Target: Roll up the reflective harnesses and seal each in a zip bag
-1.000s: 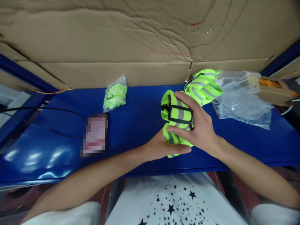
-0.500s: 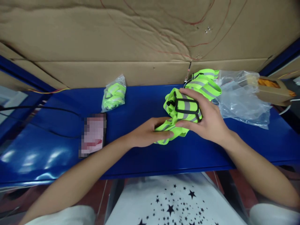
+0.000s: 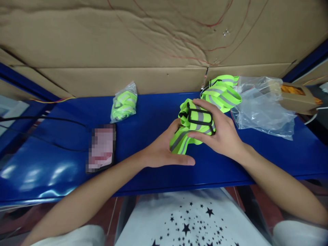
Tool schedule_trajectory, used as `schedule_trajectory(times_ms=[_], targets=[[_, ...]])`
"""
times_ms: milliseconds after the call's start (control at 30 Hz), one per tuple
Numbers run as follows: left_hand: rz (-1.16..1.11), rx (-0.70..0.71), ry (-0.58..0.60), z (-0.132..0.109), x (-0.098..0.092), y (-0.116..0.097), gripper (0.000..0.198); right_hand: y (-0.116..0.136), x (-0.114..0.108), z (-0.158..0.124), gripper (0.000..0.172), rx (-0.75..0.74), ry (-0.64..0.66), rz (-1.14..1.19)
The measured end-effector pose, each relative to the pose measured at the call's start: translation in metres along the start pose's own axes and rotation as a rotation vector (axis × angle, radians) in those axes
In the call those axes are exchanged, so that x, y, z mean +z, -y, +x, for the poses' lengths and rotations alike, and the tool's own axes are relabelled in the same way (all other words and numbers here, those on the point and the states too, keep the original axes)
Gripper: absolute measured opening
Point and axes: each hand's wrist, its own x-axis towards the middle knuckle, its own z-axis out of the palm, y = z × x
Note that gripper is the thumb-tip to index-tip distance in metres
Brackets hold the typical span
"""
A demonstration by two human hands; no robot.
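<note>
A bundled neon-yellow reflective vest [image 3: 194, 123] with grey stripes and black straps sits on the blue table [image 3: 143, 112]. My right hand [image 3: 220, 133] wraps over its top and right side, fingers curled round it. My left hand [image 3: 164, 150] cups the bundle's lower left part, thumb stretched along the table. Just behind lies a second folded reflective vest [image 3: 222, 92], touched by neither hand.
A bagged vest [image 3: 124, 104] lies at the back left of the table. A blurred flat item [image 3: 101, 147] rests left of my hands. Crumpled clear plastic bags [image 3: 263, 106] and a cardboard box [image 3: 297, 97] lie at the right. A cardboard wall [image 3: 153, 44] backs the table.
The vest bundle has been turned and squeezed tighter between both hands. My left hand slid from under it out to the left, then back against its lower side.
</note>
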Motion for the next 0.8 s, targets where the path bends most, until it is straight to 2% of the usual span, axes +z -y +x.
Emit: schedule_trajectory(times_ms=[67,133,233,300,433,533,633,733,800], targets=[[-0.225,-0.022,0.059,0.003,-0.007,0.002,0.086,0.002,-0.002,0.000,0.081,-0.029,-0.017,-0.007],[-0.408,-0.058,0.061,0.008,-0.015,0.004,0.068,0.002,-0.006,0.000,0.084,-0.065,-0.029,-0.023],[-0.432,-0.120,0.001,0.014,-0.024,0.005,0.036,0.001,-0.009,-0.001,0.086,-0.111,-0.022,-0.045],[-0.379,-0.141,-0.002,0.016,-0.025,0.006,0.023,0.001,-0.009,-0.003,0.086,-0.124,-0.005,-0.058],[-0.336,-0.173,0.036,0.012,-0.018,0.007,0.024,0.001,-0.010,-0.005,0.084,-0.145,-0.002,-0.058],[-0.389,-0.207,0.093,0.010,-0.015,0.004,0.019,0.000,-0.012,-0.005,0.087,-0.191,-0.019,-0.040],[-0.454,-0.191,0.063,0.010,-0.014,0.005,0.020,-0.002,-0.012,-0.004,0.087,-0.215,-0.037,-0.043],[-0.302,-0.102,0.003,0.010,-0.012,0.010,0.020,-0.004,-0.010,-0.003,0.084,-0.188,-0.025,-0.078],[-0.193,-0.042,0.017,0.010,-0.011,0.014,0.017,-0.004,-0.009,-0.002,0.084,-0.168,-0.014,-0.099]])
